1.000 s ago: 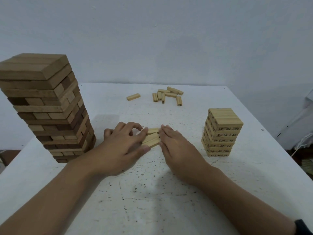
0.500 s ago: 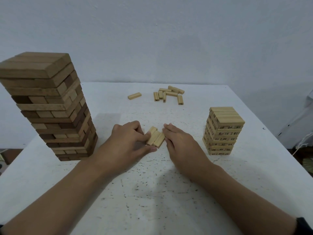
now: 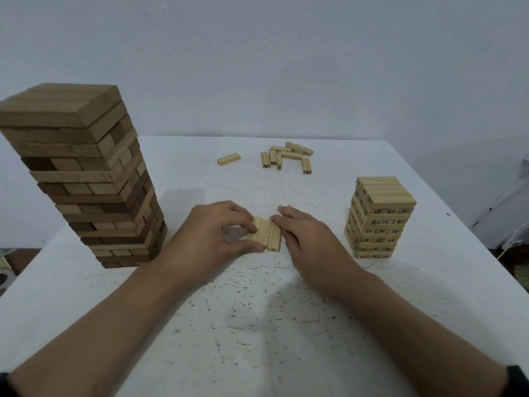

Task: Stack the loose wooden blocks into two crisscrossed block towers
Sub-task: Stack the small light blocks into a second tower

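now, left of the small tower (image 3: 380, 219), we square three blocks (image 3: 266, 234), left hand (image 3: 211, 236) pinching, right hand (image 3: 312, 242) pressing flat; next, probably a level lift.

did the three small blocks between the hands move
Yes: the three small blocks have turned from crosswise to end-on toward the camera, staying left of the small numbered tower.

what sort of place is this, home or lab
Likely a plain room at home: a speckled white table by a bare wall, with a tall block tower, a small numbered tower and loose blocks.
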### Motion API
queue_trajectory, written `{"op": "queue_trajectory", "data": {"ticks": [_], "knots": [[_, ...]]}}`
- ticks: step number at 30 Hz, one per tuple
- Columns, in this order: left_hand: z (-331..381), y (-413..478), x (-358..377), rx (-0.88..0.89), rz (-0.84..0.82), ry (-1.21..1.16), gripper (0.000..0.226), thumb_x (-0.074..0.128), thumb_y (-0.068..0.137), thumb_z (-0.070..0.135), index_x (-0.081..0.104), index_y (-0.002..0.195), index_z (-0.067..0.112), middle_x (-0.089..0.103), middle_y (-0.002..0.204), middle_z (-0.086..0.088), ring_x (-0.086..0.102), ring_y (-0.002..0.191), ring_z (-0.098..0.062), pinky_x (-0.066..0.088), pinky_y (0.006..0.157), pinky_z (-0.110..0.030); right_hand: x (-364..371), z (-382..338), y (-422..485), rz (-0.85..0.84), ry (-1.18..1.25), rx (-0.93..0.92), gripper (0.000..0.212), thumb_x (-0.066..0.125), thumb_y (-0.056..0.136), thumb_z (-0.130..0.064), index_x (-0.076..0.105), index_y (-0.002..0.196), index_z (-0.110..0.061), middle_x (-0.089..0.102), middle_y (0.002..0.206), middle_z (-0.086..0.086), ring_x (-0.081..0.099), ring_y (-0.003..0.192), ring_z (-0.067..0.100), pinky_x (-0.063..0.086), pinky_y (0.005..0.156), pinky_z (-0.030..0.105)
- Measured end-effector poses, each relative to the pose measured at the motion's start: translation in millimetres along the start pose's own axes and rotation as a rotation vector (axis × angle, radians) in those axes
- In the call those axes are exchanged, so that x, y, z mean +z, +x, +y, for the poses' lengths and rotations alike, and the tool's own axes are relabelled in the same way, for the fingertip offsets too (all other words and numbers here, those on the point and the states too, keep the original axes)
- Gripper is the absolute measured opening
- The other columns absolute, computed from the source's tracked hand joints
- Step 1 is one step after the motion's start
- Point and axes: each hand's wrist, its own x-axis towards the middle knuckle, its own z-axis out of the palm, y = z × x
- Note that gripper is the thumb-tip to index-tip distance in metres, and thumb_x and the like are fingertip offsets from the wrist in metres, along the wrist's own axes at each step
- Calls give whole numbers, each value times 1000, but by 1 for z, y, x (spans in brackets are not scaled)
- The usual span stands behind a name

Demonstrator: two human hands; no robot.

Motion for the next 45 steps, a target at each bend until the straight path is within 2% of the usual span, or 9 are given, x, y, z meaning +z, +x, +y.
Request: {"op": "queue_trajectory", "data": {"ticks": [5, 7, 11, 18, 22, 26, 33, 39, 45], "knots": [[1, 4, 1, -20, -101, 35, 63, 82, 77, 46, 59, 134, 34, 54, 116, 29, 51, 104, 8, 38, 80, -7, -9, -3, -4, -25, 71, 35, 49, 40, 105, -11, 39, 154, -15, 35, 162, -1, 22, 152, 10, 13, 119, 18], [1, 5, 0, -24, -178, 61, 70, 73, 81, 52, 50, 144, 35, 51, 116, 30, 46, 106, 6, 38, 89, -10, -13, -5, -6, -58, 107, 44, 54, 46, 104, -22, 34, 156, -17, 31, 163, -4, 18, 152, 6, 12, 118, 19], [0, 4, -3, 3, -190, 54, 67, 68, 76, 59, 62, 137, 31, 63, 122, 20, 53, 111, -2, 47, 95, -28, -16, -7, -8, -108, 96, 31, 61, 54, 101, -38, 35, 156, -21, 25, 165, -9, 12, 152, 3, 14, 120, 23], [-2, 4, -7, 18, -264, 69, 73, 74, 71, 63, 62, 136, 31, 53, 118, 23, 50, 111, 7, 39, 87, -7, -15, -2, -8, -131, 68, -14, 53, 48, 105, -38, 38, 154, -24, 25, 162, -8, 16, 150, 7, 19, 117, 24], [-5, 3, -12, 51, -342, 85, 64, 69, 88, 53, 53, 145, 31, 45, 126, 21, 45, 120, 4, 38, 95, -9, -13, -1, -7, -56, 51, -47, 44, 55, 101, -33, 54, 143, -18, 42, 142, -8, 29, 133, 7, 24, 102, 17], [-3, 6, -13, 33, -331, 85, 66, 71, 82, 55, 58, 142, 31, 49, 123, 19, 46, 116, 6, 38, 89, -6, -13, -1, -6, -38, 33, -98, 38, 56, 100, -32, 60, 136, -20, 47, 129, -9, 32, 124, 8, 25, 95, 17], [-1, 5, -5, 8, -232, 53, 70, 80, 70, 57, 67, 132, 27, 54, 109, 19, 50, 104, 5, 36, 79, -3, -14, -1, -6, -37, 57, -99, 54, 56, 101, -30, 44, 152, -15, 48, 132, -8, 34, 123, 5, 26, 95, 8], [-3, 3, -9, 7, -296, 87, 66, 75, 78, 60, 60, 138, 35, 50, 116, 19, 48, 109, 6, 37, 83, -5, -14, -1, -10, 68, 42, -92, 56, 67, 92, -38, 54, 142, -18, 49, 116, -9, 42, 117, 9, 36, 94, 21], [0, 4, -10, 11, -289, 102, 54, 72, 82, 58, 64, 130, 33, 50, 111, 19, 48, 104, 7, 36, 77, -5, -15, -5, -11, 91, 142, -163, 63, 75, 83, -18, 54, 142, -9, 62, 124, -2, 55, 117, 9, 46, 105, 33]]}}
